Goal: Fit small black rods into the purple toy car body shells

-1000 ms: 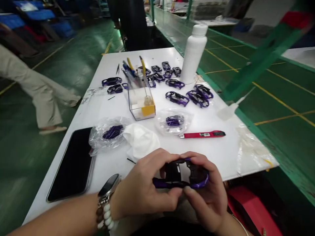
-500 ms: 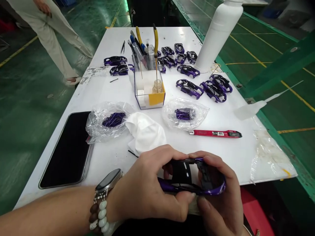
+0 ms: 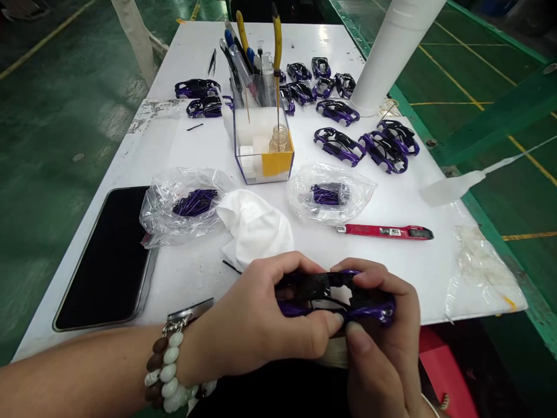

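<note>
Head-camera view of a white worktable. The left hand (image 3: 256, 319), with a beaded bracelet (image 3: 167, 366) at its wrist, and the right hand (image 3: 383, 331) hold a purple model car body (image 3: 369, 310) from either side, fingers curled closed over its top and thumbs against its near edge. The body is held at the near edge of the white worktable (image 3: 183, 290). Farther up lie a white cloth (image 3: 255, 229), 2 clear plastic bags (image 3: 183, 203) of purple parts, a red utility knife (image 3: 385, 231), a smartphone (image 3: 104, 261), a clear acrylic tool holder (image 3: 263, 145) and further purple car bodies (image 3: 339, 145).
</note>
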The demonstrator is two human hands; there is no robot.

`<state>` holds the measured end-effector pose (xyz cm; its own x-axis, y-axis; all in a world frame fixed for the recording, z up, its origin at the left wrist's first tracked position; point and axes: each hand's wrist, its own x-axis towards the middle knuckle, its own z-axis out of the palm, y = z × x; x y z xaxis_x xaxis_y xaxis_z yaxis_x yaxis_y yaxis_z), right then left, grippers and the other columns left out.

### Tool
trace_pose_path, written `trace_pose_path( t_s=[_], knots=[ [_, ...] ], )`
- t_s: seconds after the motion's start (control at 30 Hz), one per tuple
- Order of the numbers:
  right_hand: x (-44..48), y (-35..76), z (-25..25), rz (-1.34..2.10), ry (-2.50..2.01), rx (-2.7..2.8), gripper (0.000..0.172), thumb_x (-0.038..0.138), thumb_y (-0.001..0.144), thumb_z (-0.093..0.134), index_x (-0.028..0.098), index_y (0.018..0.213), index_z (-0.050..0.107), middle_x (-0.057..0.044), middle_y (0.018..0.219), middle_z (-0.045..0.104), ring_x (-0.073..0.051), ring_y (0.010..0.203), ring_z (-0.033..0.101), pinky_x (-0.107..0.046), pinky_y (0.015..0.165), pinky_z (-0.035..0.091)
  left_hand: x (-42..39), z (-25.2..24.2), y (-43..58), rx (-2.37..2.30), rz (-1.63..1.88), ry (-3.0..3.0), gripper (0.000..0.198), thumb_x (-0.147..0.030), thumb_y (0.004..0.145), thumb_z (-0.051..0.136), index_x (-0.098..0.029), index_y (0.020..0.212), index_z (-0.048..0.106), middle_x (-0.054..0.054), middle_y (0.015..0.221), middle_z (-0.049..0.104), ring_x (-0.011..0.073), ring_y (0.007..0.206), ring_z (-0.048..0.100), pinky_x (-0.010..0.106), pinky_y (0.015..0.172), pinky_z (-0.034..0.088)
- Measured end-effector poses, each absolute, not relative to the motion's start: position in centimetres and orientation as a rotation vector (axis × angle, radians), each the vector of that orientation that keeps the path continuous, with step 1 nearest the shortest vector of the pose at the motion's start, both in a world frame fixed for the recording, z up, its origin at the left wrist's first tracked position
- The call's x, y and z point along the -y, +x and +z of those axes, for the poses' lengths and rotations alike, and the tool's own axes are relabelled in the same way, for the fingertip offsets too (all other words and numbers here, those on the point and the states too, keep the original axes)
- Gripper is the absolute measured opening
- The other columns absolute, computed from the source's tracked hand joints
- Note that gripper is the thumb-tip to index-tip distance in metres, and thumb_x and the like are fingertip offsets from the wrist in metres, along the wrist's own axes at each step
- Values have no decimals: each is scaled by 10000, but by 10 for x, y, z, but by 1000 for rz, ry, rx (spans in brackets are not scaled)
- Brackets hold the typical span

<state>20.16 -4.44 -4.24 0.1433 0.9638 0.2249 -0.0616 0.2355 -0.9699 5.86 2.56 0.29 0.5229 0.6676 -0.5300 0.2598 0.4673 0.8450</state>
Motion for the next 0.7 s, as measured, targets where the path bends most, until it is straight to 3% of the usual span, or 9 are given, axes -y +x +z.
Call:
trace_pose_path(
  t_s=[0.17, 0.47, 0.7],
  knots=[
    [44, 198, -43, 954, -1071, 1127, 248, 262, 927, 509, 254, 1159, 420, -79, 1162, 413, -190, 962, 573, -348, 742, 585, -24, 3, 61, -1041, 329, 1066, 316, -312, 675, 739, -196, 949, 633, -31, 806, 641, 139, 730, 549, 246, 658, 466],
    [43, 199, -46, 971, -1010, 1101, 239, 176, 906, 500, 250, 1118, 418, -67, 1141, 434, -165, 979, 593, -334, 755, 608, -26, 4, 60, -969, 341, 985, 311, -95, 645, 732, -187, 929, 644, -71, 743, 617, 88, 685, 531, 155, 600, 455],
    [44, 199, -47, 915, -990, 1112, 246, 161, 901, 513, 248, 1114, 426, -59, 1118, 454, -145, 937, 603, -304, 709, 619, -28, 5, 59, -949, 330, 972, 304, -59, 652, 736, -182, 917, 652, -81, 731, 625, 68, 663, 531, 123, 588, 454]
  ],
)
